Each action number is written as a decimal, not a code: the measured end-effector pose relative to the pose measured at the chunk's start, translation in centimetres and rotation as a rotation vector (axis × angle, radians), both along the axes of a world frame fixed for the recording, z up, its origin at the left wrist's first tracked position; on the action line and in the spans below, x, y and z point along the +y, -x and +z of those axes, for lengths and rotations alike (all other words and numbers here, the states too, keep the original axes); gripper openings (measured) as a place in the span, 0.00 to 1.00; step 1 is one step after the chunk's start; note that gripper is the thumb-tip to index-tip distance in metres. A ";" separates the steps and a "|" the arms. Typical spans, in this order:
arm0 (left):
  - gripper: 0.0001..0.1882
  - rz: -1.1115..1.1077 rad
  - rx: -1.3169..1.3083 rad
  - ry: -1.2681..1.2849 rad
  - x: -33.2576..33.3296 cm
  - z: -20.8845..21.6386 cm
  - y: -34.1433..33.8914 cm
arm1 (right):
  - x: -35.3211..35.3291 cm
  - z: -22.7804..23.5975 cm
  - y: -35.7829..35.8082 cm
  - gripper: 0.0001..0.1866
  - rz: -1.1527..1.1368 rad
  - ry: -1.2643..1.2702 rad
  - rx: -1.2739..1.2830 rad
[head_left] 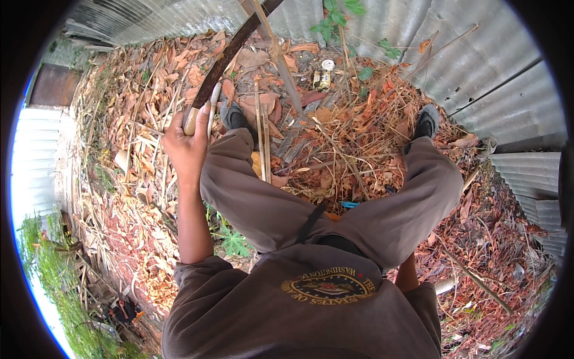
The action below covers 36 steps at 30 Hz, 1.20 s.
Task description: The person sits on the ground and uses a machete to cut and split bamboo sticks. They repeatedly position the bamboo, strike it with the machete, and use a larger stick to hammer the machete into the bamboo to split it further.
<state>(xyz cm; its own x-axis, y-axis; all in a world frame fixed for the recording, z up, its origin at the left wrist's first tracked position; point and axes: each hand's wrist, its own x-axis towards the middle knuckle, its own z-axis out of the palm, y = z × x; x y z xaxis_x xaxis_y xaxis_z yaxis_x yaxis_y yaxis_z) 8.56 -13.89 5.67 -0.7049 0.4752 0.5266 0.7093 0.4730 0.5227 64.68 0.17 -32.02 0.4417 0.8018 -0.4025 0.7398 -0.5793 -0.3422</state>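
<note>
My left hand [186,143] is closed round the pale wooden handle of a machete [230,54]. Its long dark blade slants up and to the right, past the top edge of the view. Beside the thumb runs a thin pale stick [213,105]; whether the hand grips it too, I cannot tell. Only a bit of my right forearm [407,274] shows, at the right side of my body; the right hand is hidden. Two thin upright sticks [263,137] stand between my legs, near my left shoe [236,119].
Dry leaves [143,173] and twigs cover the ground. Corrugated metal sheets [478,66] wall off the front and right. A leaning wooden stick [281,60] stands ahead, near a small can [323,78] and a green-leaved plant [335,21]. A blue scrap [350,204] lies between my legs.
</note>
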 end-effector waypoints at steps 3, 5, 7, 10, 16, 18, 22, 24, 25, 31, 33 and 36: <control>0.14 -0.024 -0.033 -0.001 -0.1 -0.2 0.0 | 2.4 0.8 1.0 0.32 -0.021 -0.032 0.017; 0.16 -0.006 -0.079 -0.046 -0.1 -0.3 -0.3 | 3.7 1.2 1.7 0.31 -0.033 -0.047 0.019; 0.17 -0.001 -0.090 -0.070 -0.2 -0.3 -0.4 | 4.5 1.6 2.1 0.31 -0.042 -0.053 0.023; 0.17 -0.021 -0.058 -0.077 -0.3 -0.5 -0.2 | 5.4 2.1 2.3 0.31 -0.064 -0.068 0.027; 0.13 0.005 -0.065 -0.047 -0.2 -0.7 0.4 | 2.7 2.3 -1.2 0.31 -0.172 -0.129 0.064; 0.13 0.026 -0.068 -0.035 -0.7 -0.6 0.2 | 0.6 2.6 -3.0 0.30 -0.232 -0.187 0.124; 0.15 -0.007 -0.081 -0.017 -0.8 -0.7 0.8 | -0.9 7.2 -2.1 0.26 -0.350 -0.465 0.542; 0.15 -0.017 -0.093 -0.002 -0.9 -0.7 1.0 | 0.6 12.5 0.6 0.18 -0.366 -0.600 0.772; 0.15 -0.021 -0.103 0.006 -1.1 -0.7 1.1 | 1.7 15.9 1.6 0.13 -0.269 -0.590 0.807; 0.15 -0.055 -0.065 0.112 -2.2 -0.5 1.2 | 7.1 31.5 6.5 0.05 -0.092 -0.657 0.986; 0.15 -0.037 -0.114 0.085 -2.5 -0.5 0.9 | 6.7 34.3 9.2 0.07 0.026 -0.683 0.994; 0.16 -0.045 -0.045 0.047 -2.9 -0.1 0.2 | 4.4 37.3 13.8 0.13 0.267 -0.724 1.086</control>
<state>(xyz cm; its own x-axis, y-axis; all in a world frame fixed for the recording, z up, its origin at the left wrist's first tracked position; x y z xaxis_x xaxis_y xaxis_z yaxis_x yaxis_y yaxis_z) 8.31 -16.76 5.58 -0.7049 0.5301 0.4712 0.7065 0.4664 0.5323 50.90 4.62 5.24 -0.0333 0.9942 0.1024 -0.0408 0.1010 -0.9940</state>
